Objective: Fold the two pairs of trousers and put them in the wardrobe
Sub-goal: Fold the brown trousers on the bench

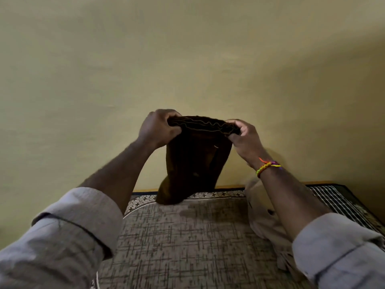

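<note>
Head view | both hands clenched on brown trousers waistband | no legible writing

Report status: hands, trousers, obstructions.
Left hand and right hand grip dark trousers by waistband, raised. Beige trousers unfolded on bed. Nothing obstructing.

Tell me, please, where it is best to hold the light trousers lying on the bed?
Probably at the waistband, one of the hands at each end, coming from above. The light trousers lie crumpled beside the right arm, which partly hides them, so I cannot tell where the waistband lies.
</note>
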